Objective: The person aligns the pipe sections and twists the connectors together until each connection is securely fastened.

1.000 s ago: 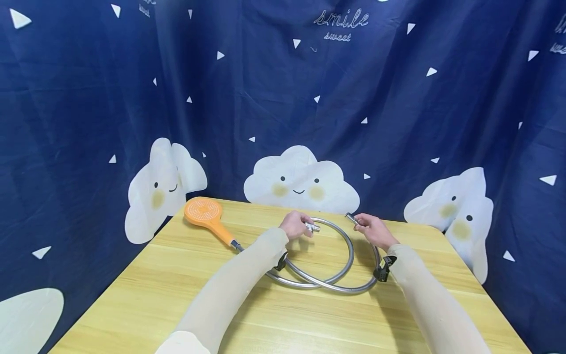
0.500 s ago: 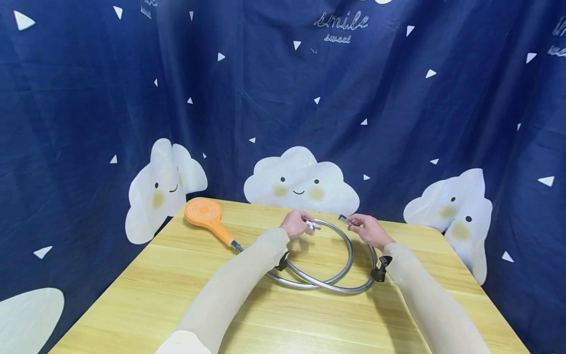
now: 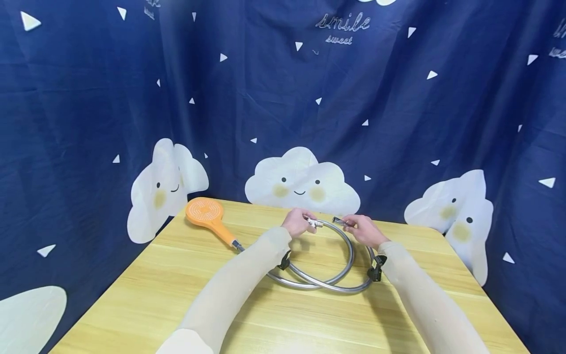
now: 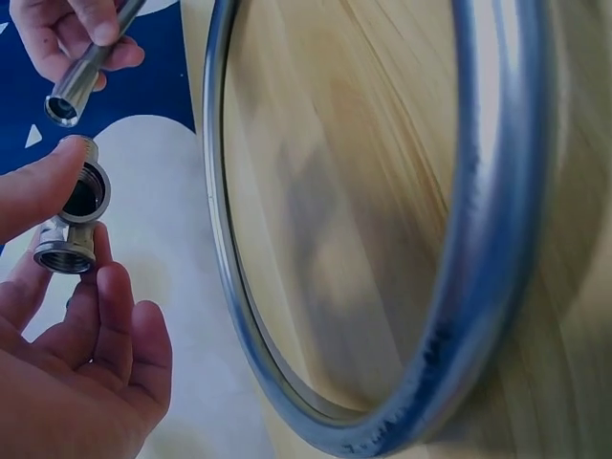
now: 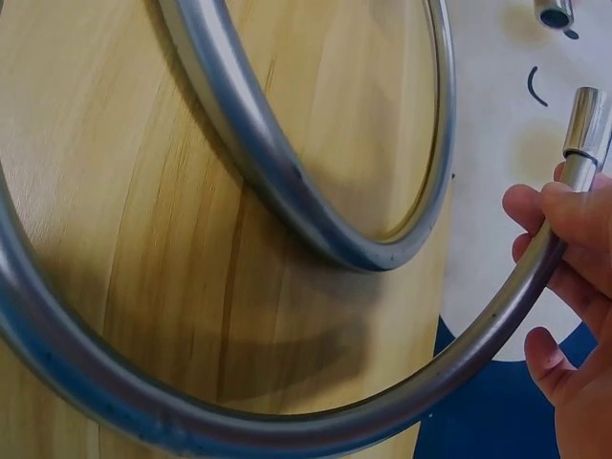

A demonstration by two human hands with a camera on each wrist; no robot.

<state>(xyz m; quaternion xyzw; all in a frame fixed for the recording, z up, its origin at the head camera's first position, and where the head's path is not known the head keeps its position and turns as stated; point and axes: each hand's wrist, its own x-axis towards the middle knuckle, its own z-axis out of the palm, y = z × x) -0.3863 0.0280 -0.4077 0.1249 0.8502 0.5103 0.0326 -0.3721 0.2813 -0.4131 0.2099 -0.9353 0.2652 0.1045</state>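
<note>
In swung the right hand [image 3: 366, 231], pinching the hose [image 5: 325, 432] just behind its metal end [image 5: 587, 124], narrowing the gap to the fitting [image 4: 69, 232] the left hand [image 3: 296, 224] gripped; no contact yet.

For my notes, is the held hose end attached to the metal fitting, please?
Detached: the head view shows a gap between the hose end and metal fitting.

We see the pipe piece [image 3: 316, 223] in the left fingers [image 4: 115, 320] and, just to its right, the hose end [image 5: 585, 124] in the right fingers [image 5: 524, 206]. Between and in front of the fingers, the hose [image 3: 305, 284] loops on the table [image 3: 309, 324]. Left of all the fingers lies the shower head [image 3: 205, 211]. Behind them hangs the curtain [image 3: 283, 73].
</note>
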